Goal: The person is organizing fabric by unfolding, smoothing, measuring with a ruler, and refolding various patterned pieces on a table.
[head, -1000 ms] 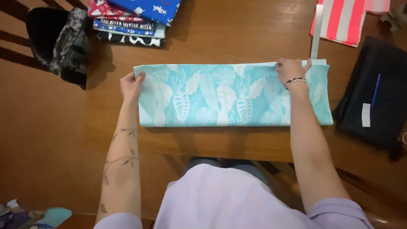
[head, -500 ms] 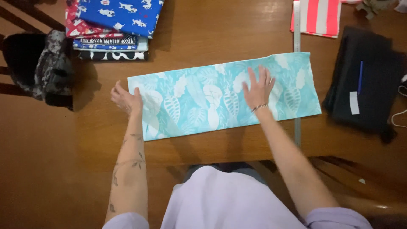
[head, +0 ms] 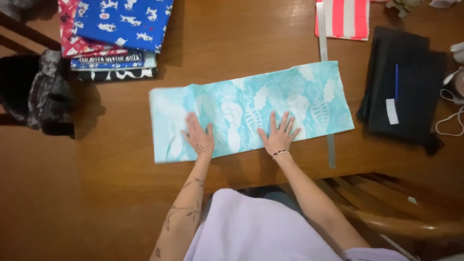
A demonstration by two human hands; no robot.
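A long folded strip of light blue fabric with a white leaf print (head: 309, 96) lies flat across the wooden table (head: 232, 43). My left hand (head: 199, 137) rests palm down on its left part, fingers spread. My right hand (head: 279, 135), with a bead bracelet at the wrist, presses flat on the middle of the cloth near its front edge. Neither hand grips anything. A metal ruler (head: 323, 34) runs under the fabric's right part and sticks out at the front.
A stack of folded printed fabrics (head: 113, 34) sits at the back left, a dark bundle (head: 38, 94) at the far left. Red-and-white striped cloth (head: 344, 18) lies at the back right. Black folded fabric with a blue pen (head: 403, 89) is at the right. A wooden chair (head: 386, 212) stands front right.
Both hands have slid inward from the ends of the fabric to its middle, and now lie flat side by side. The view has shifted.
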